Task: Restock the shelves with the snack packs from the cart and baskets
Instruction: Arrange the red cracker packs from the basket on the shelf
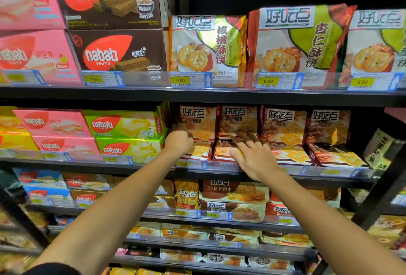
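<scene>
A person's two bare forearms reach up from the near edge toward a stocked supermarket shelf (pixel 153 166). The right hand (pixel 252 160) lies with fingers (pixel 246 140) spread and straight, resting on a flat-lying cracker pack (pixel 224 153) in dark red and orange wrapping at the front of the shelf. To its left, the left hand (pixel 179 143) is curled at the left edge of a neighbouring cracker pack (pixel 201 149); whether its fingers actually grip the wrapper cannot be told, as they are hidden behind the knuckles. Behind these flat packs, a row of upright cracker packs (pixel 283 125) of the same brand stands along the back of the shelf. Further left on the same shelf sit green lemon Nabati wafer boxes (pixel 125 124) and pink Nabati boxes (pixel 52 121). On the shelf above, farther off, walnut biscuit bags (pixel 206 48) and almond biscuit bags (pixel 298 44) stand behind yellow 6.00 price tags (pixel 180 80), beside brown Nabati chocolate wafer boxes (pixel 116 53).
</scene>
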`<action>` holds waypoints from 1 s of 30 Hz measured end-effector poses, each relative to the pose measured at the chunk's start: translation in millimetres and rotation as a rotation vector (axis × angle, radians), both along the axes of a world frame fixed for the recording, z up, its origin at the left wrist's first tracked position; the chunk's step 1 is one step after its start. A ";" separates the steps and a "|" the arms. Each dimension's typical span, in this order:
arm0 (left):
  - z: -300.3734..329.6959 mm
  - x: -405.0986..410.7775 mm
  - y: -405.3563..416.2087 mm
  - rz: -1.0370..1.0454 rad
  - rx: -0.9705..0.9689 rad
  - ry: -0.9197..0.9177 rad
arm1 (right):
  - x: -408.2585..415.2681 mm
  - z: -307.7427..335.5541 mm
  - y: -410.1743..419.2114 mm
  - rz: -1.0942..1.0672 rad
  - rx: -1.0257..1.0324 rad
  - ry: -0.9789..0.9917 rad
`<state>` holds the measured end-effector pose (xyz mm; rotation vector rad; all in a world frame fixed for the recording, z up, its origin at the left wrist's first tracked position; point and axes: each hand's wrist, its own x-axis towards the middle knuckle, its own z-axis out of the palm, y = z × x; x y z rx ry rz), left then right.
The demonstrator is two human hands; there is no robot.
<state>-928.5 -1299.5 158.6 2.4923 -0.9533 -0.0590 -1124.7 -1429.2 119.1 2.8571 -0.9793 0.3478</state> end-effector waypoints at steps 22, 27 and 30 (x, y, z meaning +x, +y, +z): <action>-31.8 1.4 -5.8 -0.281 0.313 -0.246 | 7.6 21.4 -1.7 -0.033 0.098 0.033; -34.7 3.8 -4.4 -0.295 0.295 -0.235 | 11.1 13.9 -0.8 0.005 0.093 0.044; -32.0 5.7 -7.6 -0.312 0.351 -0.212 | 14.7 12.4 -2.4 -0.015 0.157 0.059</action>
